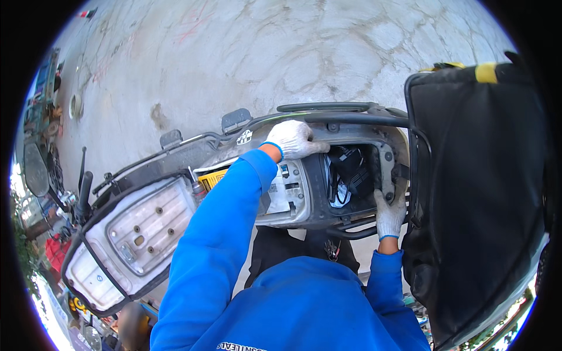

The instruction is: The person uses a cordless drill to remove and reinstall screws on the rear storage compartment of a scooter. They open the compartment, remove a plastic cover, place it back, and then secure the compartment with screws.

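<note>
A scooter with its seat tipped up stretches across in front of me. Behind the battery bay, its open storage compartment point(374, 149) holds a dark bundle point(349, 167) and a crumpled white-and-blue item point(339, 196). My left hand point(293, 140), in a white knit glove, is closed at the compartment's far left rim, its thumb pointing along the edge. At the near right corner my right hand point(389, 217), gloved alike, grips the rim with the thumb inside. The undersides of both hands' fingers are partly hidden. A yellow label point(212, 179) and a white paper label point(281, 196) show in the bay beside my left forearm.
The seat's pale underside point(153, 227) leans at the left, near the handlebar grip point(85, 187) and mirror point(36, 169). A large black delivery box point(477, 199) stands at the right on the rear rack. Far side is cracked concrete floor point(351, 52). Keys point(332, 250) hang at my waist.
</note>
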`<state>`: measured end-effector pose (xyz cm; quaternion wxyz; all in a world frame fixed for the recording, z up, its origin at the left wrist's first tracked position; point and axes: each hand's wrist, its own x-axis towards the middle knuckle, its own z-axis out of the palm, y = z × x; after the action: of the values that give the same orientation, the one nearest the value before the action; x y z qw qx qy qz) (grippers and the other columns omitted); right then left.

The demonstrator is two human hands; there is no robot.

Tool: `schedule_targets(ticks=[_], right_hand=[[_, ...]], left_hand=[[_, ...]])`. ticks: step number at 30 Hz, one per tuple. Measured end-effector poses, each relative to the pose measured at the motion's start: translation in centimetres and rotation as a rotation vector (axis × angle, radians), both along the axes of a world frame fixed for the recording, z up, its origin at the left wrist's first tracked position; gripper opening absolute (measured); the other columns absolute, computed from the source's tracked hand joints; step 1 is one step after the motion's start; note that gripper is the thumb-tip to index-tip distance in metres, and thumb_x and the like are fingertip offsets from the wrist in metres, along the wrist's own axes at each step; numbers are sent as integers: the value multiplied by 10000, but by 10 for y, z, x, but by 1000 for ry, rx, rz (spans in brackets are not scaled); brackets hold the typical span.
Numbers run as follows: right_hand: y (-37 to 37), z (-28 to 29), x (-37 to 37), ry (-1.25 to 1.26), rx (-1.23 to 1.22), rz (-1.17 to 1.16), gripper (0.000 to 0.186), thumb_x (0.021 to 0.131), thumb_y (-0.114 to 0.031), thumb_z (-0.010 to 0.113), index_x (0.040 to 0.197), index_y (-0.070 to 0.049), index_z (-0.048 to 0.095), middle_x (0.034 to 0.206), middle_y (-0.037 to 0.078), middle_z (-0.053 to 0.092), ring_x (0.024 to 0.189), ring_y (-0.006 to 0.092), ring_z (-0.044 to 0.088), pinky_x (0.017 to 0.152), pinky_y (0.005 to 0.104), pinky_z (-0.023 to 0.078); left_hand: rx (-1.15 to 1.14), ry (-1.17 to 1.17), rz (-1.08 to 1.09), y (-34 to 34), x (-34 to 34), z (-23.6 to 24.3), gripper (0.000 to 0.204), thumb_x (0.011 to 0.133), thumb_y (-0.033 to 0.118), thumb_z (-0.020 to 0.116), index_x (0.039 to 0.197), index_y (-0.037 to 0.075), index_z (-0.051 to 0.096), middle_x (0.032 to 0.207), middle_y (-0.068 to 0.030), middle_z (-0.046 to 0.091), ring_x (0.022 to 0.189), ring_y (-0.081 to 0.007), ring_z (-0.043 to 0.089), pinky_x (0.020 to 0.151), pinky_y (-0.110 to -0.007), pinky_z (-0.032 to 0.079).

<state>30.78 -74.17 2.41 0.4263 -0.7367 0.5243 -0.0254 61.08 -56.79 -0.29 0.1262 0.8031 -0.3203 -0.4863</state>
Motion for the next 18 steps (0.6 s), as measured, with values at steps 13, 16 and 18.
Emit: schedule_targets(ticks=[13, 16, 18], right_hand=[[31, 57, 51, 331, -705, 625, 665, 860, -194, 842, 1428, 8, 563, 1253, 299, 656, 1194, 469, 646, 1053, 511, 529], [58, 53, 88, 50, -425, 768, 632, 832, -133, 854, 1400, -10, 607, 1314, 235, 673, 1220, 432, 650, 1058, 497, 532], [71, 42, 125, -54, -453, 894, 625, 807, -126, 867, 1376, -18, 632, 1313, 230, 674, 1231, 420, 647, 1071, 496, 521]], left_hand=[[-172, 209, 109, 18, 10, -35, 620, 907, 630, 620, 997, 59, 845, 985, -224, 788, 954, -384, 756, 889, -470, 579], [-243, 269, 154, 21, 13, -39, 586, 970, 553, 555, 1038, 38, 826, 1024, -238, 781, 980, -394, 747, 909, -475, 566], [-320, 274, 236, 26, 12, -36, 595, 992, 533, 541, 996, 5, 815, 991, -247, 777, 966, -411, 738, 915, -483, 556]])
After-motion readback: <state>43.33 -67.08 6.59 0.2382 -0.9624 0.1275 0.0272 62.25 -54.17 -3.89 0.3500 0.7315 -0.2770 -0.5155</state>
